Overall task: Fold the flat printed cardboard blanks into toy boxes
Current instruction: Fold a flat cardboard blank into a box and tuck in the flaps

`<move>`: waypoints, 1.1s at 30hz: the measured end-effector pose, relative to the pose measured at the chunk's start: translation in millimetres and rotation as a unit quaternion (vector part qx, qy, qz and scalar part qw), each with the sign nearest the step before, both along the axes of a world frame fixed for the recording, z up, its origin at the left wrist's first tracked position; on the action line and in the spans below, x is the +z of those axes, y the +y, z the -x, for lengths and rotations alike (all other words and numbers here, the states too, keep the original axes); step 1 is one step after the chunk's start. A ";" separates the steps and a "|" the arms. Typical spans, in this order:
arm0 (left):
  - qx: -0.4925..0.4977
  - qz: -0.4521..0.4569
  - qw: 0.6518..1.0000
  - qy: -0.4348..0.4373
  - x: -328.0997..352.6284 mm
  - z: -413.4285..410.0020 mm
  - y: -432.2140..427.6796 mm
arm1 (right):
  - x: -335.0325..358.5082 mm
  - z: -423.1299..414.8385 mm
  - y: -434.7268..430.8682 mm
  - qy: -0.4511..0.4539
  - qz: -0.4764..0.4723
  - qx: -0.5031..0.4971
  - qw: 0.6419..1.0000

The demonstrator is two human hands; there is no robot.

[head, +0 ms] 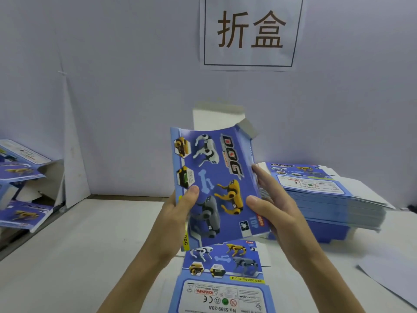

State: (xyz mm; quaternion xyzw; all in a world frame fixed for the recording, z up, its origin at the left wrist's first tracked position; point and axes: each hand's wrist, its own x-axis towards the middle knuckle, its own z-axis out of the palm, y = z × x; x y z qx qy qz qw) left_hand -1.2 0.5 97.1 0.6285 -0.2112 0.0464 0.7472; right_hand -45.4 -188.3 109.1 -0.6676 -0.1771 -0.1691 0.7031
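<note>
Ahead of you stands a pale wall (124,86). High on it, right of centre, hangs a white sign (251,32) with two large dark Chinese characters in a thin black frame. Below you lies a white worktop (90,245). A white panel (74,166) stands tilted against the wall at your left. A plain white sheet (397,281) lies flat at your lower right.

Left hand (180,207) and right hand (274,211) raised, fingers (264,177) curled, thumbs forward.
</note>
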 end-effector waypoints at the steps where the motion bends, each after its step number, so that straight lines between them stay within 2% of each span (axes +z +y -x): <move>1: 0.017 -0.006 1.000 -0.014 2.2 0.0 1.7 | -0.5 -0.1 0.8 0.013 -0.003 0.005 1.000; 4: -0.005 -0.035 0.999 -0.039 6.0 -0.6 5.2 | -1.8 -0.7 3.1 0.022 -0.003 -0.014 1.000; 8: 0.009 -0.004 0.999 -0.035 7.3 -2.0 10.4 | -1.2 1.9 6.6 0.006 0.032 -0.006 0.999; 13: -0.026 -0.030 0.995 -0.087 12.1 2.2 13.7 | -8.2 -1.7 12.8 0.000 0.039 -0.013 0.999; 15: -0.063 -0.057 0.994 -0.070 13.4 -1.4 22.0 | -9.5 -3.1 14.8 -0.032 0.012 0.003 0.999; 18: -0.106 -0.147 0.983 -0.028 14.7 -4.1 35.8 | -11.4 -4.4 19.6 -0.054 -0.013 -0.014 0.998; 20: -0.118 -0.178 0.977 -0.019 16.1 -5.9 43.6 | -13.2 -6.2 21.3 -0.040 -0.015 -0.024 0.999; 22: -0.117 -0.167 0.979 0.003 18.1 -9.1 53.3 | -17.3 -8.6 22.8 0.008 0.003 -0.016 1.000; 24: -0.088 -0.125 0.988 0.038 14.5 -14.9 66.5 | -22.9 -12.3 24.9 0.065 0.030 -0.005 0.997; 26: -0.028 -0.057 0.991 0.119 2.6 -20.6 81.7 | -29.2 -16.7 27.6 0.101 0.056 -0.012 0.993; 29: 0.071 0.080 0.964 0.243 -12.4 -29.3 110.6 | -36.5 -20.6 32.1 0.119 0.075 -0.010 0.990; 31: 0.158 0.196 0.938 0.236 1.7 -46.7 138.8 | -37.7 -20.7 36.1 0.129 0.069 0.001 0.989; 33: 0.195 0.361 0.898 0.157 31.5 -66.7 169.2 | -38.1 -20.8 39.6 0.137 0.073 0.008 0.988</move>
